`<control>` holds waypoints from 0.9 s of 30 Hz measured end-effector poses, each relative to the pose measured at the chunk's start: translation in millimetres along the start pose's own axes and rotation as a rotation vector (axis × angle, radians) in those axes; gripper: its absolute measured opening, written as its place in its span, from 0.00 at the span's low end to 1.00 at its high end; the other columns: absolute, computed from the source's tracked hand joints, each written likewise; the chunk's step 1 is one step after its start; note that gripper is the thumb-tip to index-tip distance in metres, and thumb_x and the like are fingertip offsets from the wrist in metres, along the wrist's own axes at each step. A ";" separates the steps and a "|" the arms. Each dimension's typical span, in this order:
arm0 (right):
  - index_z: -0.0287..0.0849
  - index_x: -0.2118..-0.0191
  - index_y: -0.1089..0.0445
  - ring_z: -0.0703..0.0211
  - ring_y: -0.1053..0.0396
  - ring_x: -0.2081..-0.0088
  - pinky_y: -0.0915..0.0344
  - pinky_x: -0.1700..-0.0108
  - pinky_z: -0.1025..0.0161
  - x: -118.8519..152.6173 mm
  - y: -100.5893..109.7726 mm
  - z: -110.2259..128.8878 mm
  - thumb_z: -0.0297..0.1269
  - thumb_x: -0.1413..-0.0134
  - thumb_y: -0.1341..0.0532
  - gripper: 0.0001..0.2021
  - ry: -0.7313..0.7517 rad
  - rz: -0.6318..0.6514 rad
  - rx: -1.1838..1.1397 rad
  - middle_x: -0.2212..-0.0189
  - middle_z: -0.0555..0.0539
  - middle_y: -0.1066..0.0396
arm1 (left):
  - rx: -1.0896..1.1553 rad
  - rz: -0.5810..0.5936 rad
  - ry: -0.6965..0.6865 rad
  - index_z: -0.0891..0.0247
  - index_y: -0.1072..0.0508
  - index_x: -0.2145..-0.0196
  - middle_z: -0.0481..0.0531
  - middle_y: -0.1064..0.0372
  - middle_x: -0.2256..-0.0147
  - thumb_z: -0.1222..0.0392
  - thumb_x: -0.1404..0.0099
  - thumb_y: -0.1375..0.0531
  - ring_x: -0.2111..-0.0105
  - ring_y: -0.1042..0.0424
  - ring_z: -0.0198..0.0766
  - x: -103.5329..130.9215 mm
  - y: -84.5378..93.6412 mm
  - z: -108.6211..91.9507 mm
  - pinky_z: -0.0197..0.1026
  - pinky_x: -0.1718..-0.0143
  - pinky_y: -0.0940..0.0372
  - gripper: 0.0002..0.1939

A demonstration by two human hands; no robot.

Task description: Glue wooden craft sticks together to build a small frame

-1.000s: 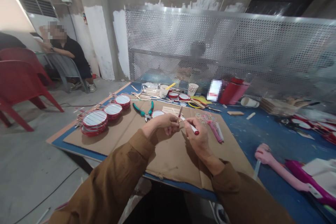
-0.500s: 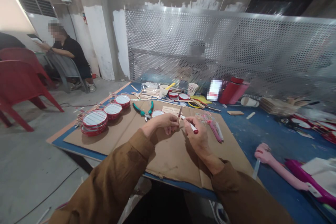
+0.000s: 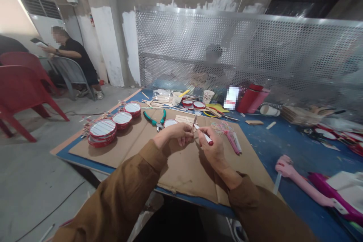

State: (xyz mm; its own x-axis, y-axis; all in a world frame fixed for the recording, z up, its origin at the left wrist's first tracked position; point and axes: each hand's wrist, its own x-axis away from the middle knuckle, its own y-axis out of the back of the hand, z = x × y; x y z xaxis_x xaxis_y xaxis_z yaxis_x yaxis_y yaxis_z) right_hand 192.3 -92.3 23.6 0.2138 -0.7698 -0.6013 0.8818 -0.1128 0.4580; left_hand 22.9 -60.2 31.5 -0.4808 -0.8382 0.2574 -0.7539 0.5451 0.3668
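Note:
My left hand (image 3: pixel 179 133) pinches a thin wooden stick (image 3: pixel 195 121), held upright and dark reddish on part of its length. Closed around a white marker pen with a red end (image 3: pixel 208 140), my right hand (image 3: pixel 213 147) is just to the right, and the pen's front end meets or nearly meets the stick. Both hands are over a cardboard sheet (image 3: pixel 181 177). Behind the left hand lie pliers with green handles (image 3: pixel 154 119), a round white-topped piece with a red rim (image 3: pixel 170 122) and a pile of pale sticks (image 3: pixel 184 118).
Stacks of red-rimmed round pieces (image 3: pixel 102 128) stand at the left. Pink scissors-like handles (image 3: pixel 233 143) lie right of my hands. Paper cups (image 3: pixel 208 95), a phone (image 3: pixel 231 97) and a red bottle (image 3: pixel 249 98) line the back. A pink glue gun-like tool (image 3: pixel 303 181) lies at the right.
The pen in my right hand has shifted slightly left, closer to the stick. My left hand stays almost where it was. The seated person at the left has moved slightly.

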 end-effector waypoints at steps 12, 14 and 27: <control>0.43 0.69 0.33 0.59 0.35 0.74 0.40 0.70 0.63 -0.7 -0.6 0.6 0.45 0.42 0.46 0.12 -0.012 -0.020 -0.006 0.79 0.51 0.33 | 0.010 -0.004 0.018 0.65 0.36 0.69 0.44 0.35 0.81 0.60 0.35 0.44 0.85 0.34 0.30 -0.5 -1.1 -2.2 0.34 0.80 0.35 0.07; 0.43 0.69 0.34 0.59 0.35 0.74 0.40 0.70 0.63 -0.6 0.2 0.6 0.44 0.41 0.46 0.12 -0.025 -0.036 -0.007 0.79 0.51 0.33 | 0.017 -0.003 0.031 0.65 0.36 0.68 0.43 0.35 0.81 0.58 0.36 0.43 0.85 0.34 0.30 -0.4 -0.7 -2.3 0.34 0.80 0.35 0.08; 0.43 0.67 0.33 0.59 0.34 0.74 0.39 0.70 0.63 0.6 -1.4 -2.4 0.45 0.40 0.46 0.12 -0.008 -0.002 -0.013 0.80 0.51 0.33 | 0.011 0.008 -0.017 0.65 0.36 0.70 0.44 0.35 0.80 0.54 0.36 0.42 0.84 0.33 0.29 0.4 0.2 -0.9 0.33 0.79 0.36 0.12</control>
State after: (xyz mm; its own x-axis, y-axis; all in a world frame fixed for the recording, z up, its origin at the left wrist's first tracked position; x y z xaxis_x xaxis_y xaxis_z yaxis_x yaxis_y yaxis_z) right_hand 192.2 -91.1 21.0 0.2089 -0.7744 -0.5972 0.8878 -0.1059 0.4479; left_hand 22.9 -60.4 32.5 -0.4940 -0.8342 0.2452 -0.7550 0.5514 0.3549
